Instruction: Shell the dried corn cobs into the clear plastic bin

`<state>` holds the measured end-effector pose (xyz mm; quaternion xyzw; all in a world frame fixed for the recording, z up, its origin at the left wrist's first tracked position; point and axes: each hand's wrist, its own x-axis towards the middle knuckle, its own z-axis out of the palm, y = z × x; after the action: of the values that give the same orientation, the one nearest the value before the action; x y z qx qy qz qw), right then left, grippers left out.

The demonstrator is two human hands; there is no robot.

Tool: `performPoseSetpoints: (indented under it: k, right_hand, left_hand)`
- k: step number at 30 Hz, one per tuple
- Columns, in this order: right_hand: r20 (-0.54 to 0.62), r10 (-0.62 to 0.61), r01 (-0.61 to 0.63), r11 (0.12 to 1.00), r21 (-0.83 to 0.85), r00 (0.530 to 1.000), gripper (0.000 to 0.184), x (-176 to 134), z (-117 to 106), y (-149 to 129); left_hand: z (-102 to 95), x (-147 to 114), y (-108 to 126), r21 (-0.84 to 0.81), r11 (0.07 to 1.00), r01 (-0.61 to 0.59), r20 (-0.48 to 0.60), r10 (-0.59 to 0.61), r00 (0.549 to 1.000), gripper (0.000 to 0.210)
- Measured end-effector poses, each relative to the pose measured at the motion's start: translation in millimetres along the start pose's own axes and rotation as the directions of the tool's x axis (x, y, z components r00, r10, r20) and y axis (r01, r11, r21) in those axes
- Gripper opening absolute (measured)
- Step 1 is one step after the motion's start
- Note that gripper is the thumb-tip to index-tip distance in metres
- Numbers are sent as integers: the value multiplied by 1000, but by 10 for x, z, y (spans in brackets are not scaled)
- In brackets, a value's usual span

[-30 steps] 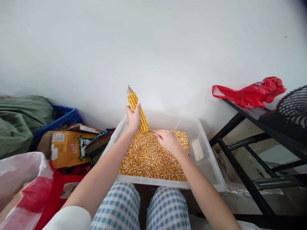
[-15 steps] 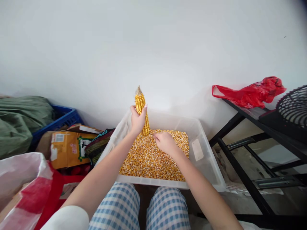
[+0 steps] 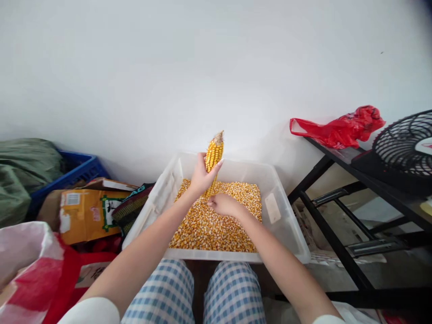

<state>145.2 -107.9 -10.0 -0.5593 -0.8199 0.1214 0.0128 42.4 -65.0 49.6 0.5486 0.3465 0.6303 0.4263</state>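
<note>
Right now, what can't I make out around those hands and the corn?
Head view: part of the corn cob, covered by the left hand.
Head view: what, if anything, the curled right hand grips; the hand itself hides it.
Head view: the floor of the bin beneath the kernels, which cover it.
Head view: the fan's far side, cut off by the right edge.

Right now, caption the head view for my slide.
Left hand holds a tilted corn ear over a tub of loose kernels, right hand by its lower end.
</note>
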Motion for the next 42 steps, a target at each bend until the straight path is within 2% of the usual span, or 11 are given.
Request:
performPoseSetpoints:
  k: [3,5,8,12,16,19,23,27,31,37,42]
  right_hand:
    - [-74,191,-183,978,105,979,22,2,-111,255]
    - [-218,326,-268,929,257,920,26,-1,-192,341]
    - [-311,407,-125,755,643,859,35,-3,-287,263]
    - [-144,332,27,334,942,932,33,-6,-316,-21]
    - [-62,277,27,129,991,959,25,27,-212,-117]
    - [17,232,-31,55,998,973,16,84,-87,-63]
    - [165,250,-183,51,982,954,10,156,36,-9]
    - [195,252,-208,26,978,948,8,174,16,3]
    - [106,278,-153,156,976,955,10,139,-64,16]
    - [-260,378,-110,726,678,888,24,33,-177,109]
    - [-332,193,-20,888,460,923,29,-76,-278,170]
  left_hand:
    - [-76,123,-97,-39,999,16,-46,-18,999,37]
    - [-130,219,-166,-136,987,85,-80,-96,992,38]
    - [-196,327,-235,-288,940,185,-108,-223,969,41]
    - [-229,354,-254,-349,913,212,-88,-257,962,44]
    - [-190,297,-234,-316,926,205,-57,-234,970,43]
    - [-150,251,-222,-262,947,184,-34,-200,979,43]
    - [-130,227,-219,-206,965,159,-9,-165,986,42]
    - [-144,252,-223,-211,958,196,-7,-202,979,44]
    - [-173,300,-254,-249,944,216,-33,-231,972,44]
    - [-255,370,-320,-284,940,191,-69,-219,973,47]
    - [-335,451,-378,-325,921,215,-74,-251,965,49]
